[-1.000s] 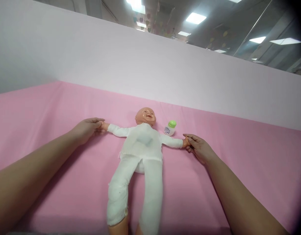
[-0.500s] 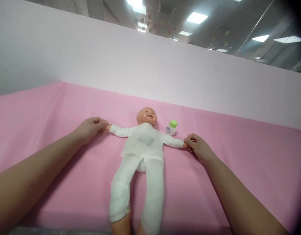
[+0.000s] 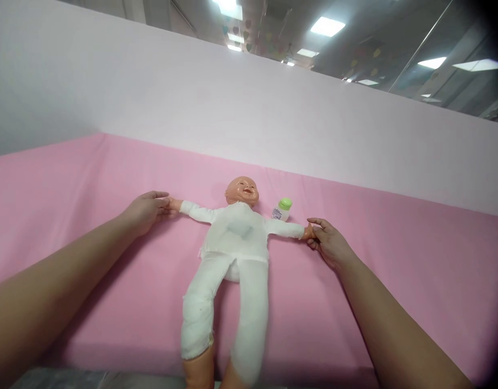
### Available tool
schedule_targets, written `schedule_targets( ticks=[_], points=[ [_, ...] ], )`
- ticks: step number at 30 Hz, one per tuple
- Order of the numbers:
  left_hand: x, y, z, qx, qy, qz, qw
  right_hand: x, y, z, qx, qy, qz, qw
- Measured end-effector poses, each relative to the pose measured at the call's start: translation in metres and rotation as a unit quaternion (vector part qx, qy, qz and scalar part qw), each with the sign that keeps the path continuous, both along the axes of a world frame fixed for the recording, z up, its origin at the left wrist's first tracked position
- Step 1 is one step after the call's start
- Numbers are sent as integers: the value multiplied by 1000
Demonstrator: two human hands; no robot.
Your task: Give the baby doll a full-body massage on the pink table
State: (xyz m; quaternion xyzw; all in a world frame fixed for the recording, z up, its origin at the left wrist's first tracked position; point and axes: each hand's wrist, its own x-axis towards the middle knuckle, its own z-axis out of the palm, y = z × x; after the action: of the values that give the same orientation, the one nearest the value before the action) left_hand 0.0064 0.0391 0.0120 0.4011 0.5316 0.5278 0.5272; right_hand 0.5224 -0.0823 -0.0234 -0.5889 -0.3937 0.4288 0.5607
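Note:
A baby doll (image 3: 236,232) lies on its back with both arms stretched out sideways. It has a smooth plastic head and a white cloth body, and its feet run off the bottom of the view. My left hand (image 3: 146,212) holds the doll's hand on the left side between thumb and fingers, the upper fingers fairly straight. On the other side, my right hand (image 3: 330,241) grips the doll's other hand (image 3: 308,232), its index finger lifted above. A small bottle with a green cap (image 3: 282,209) stands behind that doll arm.
A pink padded surface (image 3: 123,302) lies under the doll. Along its far side rises a white wall (image 3: 241,108), topped by a glass pane (image 3: 354,48) with ceiling lights showing in it. Grey floor (image 3: 66,379) shows at the bottom left.
The fingers of both hands have straightened and loosened somewhat around the doll's hands. More of the doll's left-side hand shows now. The doll's position is nearly the same.

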Motion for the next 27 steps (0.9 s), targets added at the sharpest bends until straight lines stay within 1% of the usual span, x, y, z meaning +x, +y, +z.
schedule_targets(
  ticks=[3,5,7,10,13,16,18,21,23,25,26,27],
  points=[
    [1,-3,4,9,-63,-68,996,-3,-3,7,20,105,21,994],
    [4,-7,5,19,-96,-117,988,-6,-5,10,45,156,40,986],
    [9,-10,3,17,-89,-149,985,-11,-5,10,55,183,66,979],
    [15,-14,-1,1,-29,-175,984,-19,-5,7,28,172,93,980],
    [17,-15,-6,4,6,-177,984,-23,-4,2,-1,119,109,987],
    [17,-14,-8,50,19,-157,986,-24,-3,1,7,66,69,995],
    [20,-17,-4,98,31,-138,985,-29,-4,4,30,40,30,998],
    [36,-29,11,175,88,-123,973,-45,-9,17,74,-23,5,997],
    [52,-43,25,230,153,-116,954,-63,-14,31,118,-91,11,989],
    [69,-58,37,268,232,-127,926,-85,-20,46,166,-173,39,970],
    [77,-65,41,281,290,-161,901,-96,-22,52,184,-230,67,953],
    [84,-71,43,300,335,-192,872,-106,-24,56,201,-293,106,929]
  ],
)
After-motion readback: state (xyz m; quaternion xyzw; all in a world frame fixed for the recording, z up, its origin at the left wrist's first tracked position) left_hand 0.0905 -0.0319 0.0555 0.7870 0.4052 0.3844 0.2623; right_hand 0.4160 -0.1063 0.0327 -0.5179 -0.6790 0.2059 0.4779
